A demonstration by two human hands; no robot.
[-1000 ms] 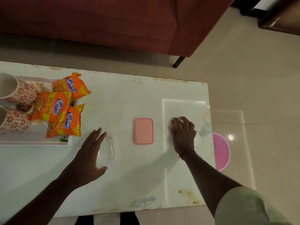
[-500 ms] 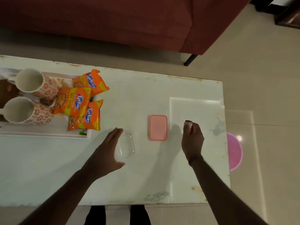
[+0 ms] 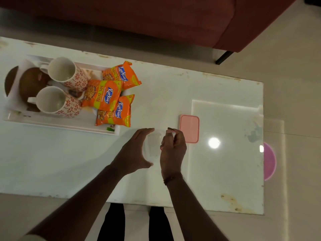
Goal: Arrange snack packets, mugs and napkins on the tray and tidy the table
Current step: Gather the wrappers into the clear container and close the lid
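Note:
A white tray point(image 3: 57, 121) at the table's left holds two flowered mugs, one behind point(image 3: 65, 71) and one in front point(image 3: 52, 101), lying on their sides. Three orange snack packets point(image 3: 104, 94) overlap at the tray's right end. A clear plastic container point(image 3: 153, 145) sits on the table between my hands. My left hand point(image 3: 133, 152) cups its left side, fingers at its far end and thumb at its near end. My right hand point(image 3: 172, 150) hovers at its right edge, fingertips pinched on a small white scrap point(image 3: 169, 132). No napkins can be made out.
A pink lid point(image 3: 189, 128) lies flat just right of my right hand. A red sofa point(image 3: 156, 20) runs along the far side of the white table point(image 3: 208, 87). A pink round object point(image 3: 270, 160) shows past the table's right edge. Brown round shapes point(image 3: 33, 84) lie at the tray's left.
My right hand lifted off the table's right part with a small white scrap pinched and came left to the clear container. My left hand closed in around the container. The view shifted left.

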